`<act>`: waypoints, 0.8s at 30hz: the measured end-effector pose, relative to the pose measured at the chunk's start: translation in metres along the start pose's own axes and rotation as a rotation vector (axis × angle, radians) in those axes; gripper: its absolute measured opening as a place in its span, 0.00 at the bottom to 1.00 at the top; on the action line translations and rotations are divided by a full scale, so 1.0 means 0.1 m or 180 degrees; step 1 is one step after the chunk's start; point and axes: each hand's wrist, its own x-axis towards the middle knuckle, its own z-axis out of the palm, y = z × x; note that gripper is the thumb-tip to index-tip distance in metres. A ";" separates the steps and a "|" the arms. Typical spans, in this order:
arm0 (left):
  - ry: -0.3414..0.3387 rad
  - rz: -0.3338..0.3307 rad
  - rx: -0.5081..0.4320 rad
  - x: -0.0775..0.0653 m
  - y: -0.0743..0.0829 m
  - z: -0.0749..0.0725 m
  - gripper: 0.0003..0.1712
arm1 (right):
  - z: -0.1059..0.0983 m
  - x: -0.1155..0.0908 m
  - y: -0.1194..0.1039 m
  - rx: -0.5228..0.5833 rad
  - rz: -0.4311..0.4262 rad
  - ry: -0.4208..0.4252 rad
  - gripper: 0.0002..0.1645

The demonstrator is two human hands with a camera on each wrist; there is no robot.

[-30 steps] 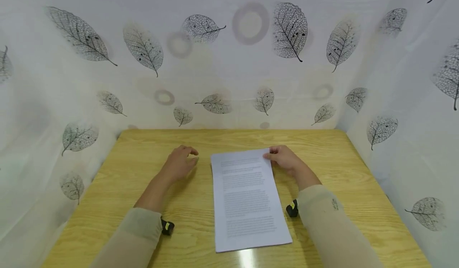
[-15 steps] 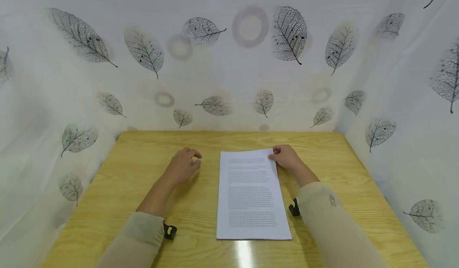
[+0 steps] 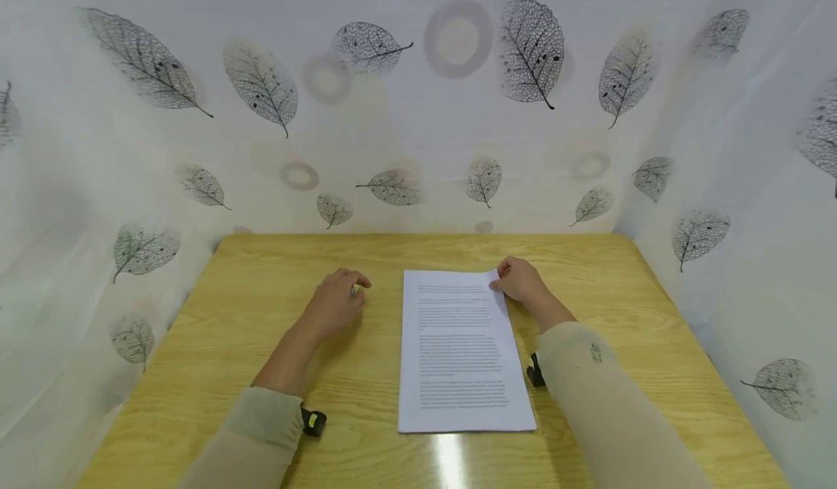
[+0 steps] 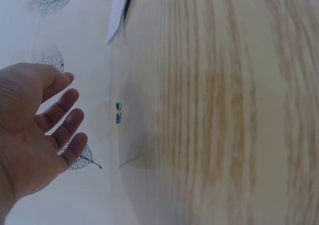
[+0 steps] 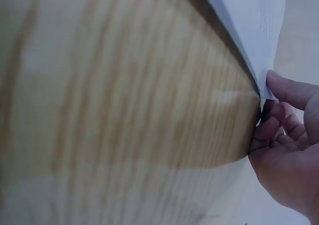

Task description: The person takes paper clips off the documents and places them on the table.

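A stack of printed paper sheets (image 3: 458,351) lies on the wooden table, in the middle of the head view. My right hand (image 3: 519,285) pinches its far right corner, thumb on top and fingers curled beneath; the right wrist view shows the thumb (image 5: 289,90) on the paper corner. My left hand (image 3: 335,304) is over the table left of the stack, apart from it, with loosely bent fingers. In the left wrist view two small things, one green (image 4: 118,106) and one blue (image 4: 118,118), lie beyond the fingertips; their kind is too small to tell.
The wooden table (image 3: 229,329) reaches a white leaf-printed sheet (image 3: 405,126) at the back and along both sides. A black wrist camera (image 3: 314,422) is on the left wrist, another (image 3: 535,370) on the right.
The paper stack has shifted slightly right and away from me and lies straighter, its far right corner still pinched by my right hand. My left hand has drifted slightly right.
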 end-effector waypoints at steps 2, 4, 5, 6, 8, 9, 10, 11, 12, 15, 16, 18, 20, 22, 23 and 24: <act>-0.0004 -0.0034 0.0003 -0.01 0.00 0.00 0.16 | 0.00 -0.01 0.00 -0.0045 -0.0003 -0.0033 0.21; -0.0002 -0.0055 0.0005 -0.02 0.01 -0.01 0.17 | -0.01 -0.02 0.01 -0.0104 -0.0035 -0.0065 0.23; -0.0004 -0.0065 -0.0001 -0.02 0.01 -0.01 0.17 | 0.00 -0.02 0.01 -0.0138 -0.0060 -0.0082 0.22; -0.0010 -0.0077 -0.0015 -0.03 0.01 -0.01 0.17 | -0.01 -0.03 0.01 -0.0170 -0.0079 -0.0102 0.20; -0.0018 -0.0065 -0.0014 -0.03 0.01 0.00 0.17 | -0.01 -0.04 0.02 -0.0239 -0.0123 -0.0124 0.15; -0.0024 -0.0056 -0.0024 -0.03 0.02 0.00 0.17 | -0.02 -0.05 0.02 -0.0262 -0.0139 -0.0134 0.12; -0.0029 -0.0047 -0.0031 -0.03 0.02 0.00 0.18 | -0.02 -0.06 0.02 -0.0282 -0.0152 -0.0143 0.09; -0.0026 -0.0043 -0.0038 -0.03 0.03 0.01 0.18 | -0.03 -0.06 0.02 -0.0296 -0.0164 -0.0147 0.08; -0.0021 -0.0041 -0.0050 -0.03 0.03 0.01 0.18 | -0.03 -0.06 0.01 -0.0301 -0.0169 -0.0149 0.07; -0.0016 -0.0052 -0.0076 -0.01 0.04 0.02 0.17 | -0.04 -0.07 0.01 -0.0380 -0.0227 -0.0128 0.08; -0.0015 -0.0057 -0.0089 0.00 0.05 0.03 0.17 | -0.03 -0.07 0.00 -0.0422 -0.0254 -0.0111 0.08; -0.0023 -0.0054 -0.0111 0.01 0.05 0.04 0.17 | -0.04 -0.08 -0.01 -0.0474 -0.0273 -0.0062 0.10; -0.0026 -0.0037 -0.0104 0.02 0.07 0.05 0.17 | -0.07 -0.10 -0.04 -0.0511 -0.0280 -0.0012 0.13; -0.0003 -0.0020 -0.0071 0.03 0.09 0.04 0.17 | -0.11 -0.14 -0.08 -0.0508 -0.0247 0.0022 0.17; 0.0029 -0.0006 -0.0034 0.04 0.11 0.03 0.17 | -0.15 -0.16 -0.11 -0.0484 -0.0229 0.0009 0.18; 0.0078 0.0013 0.0009 0.04 0.13 0.01 0.17 | -0.18 -0.18 -0.13 -0.0508 -0.0246 -0.0013 0.20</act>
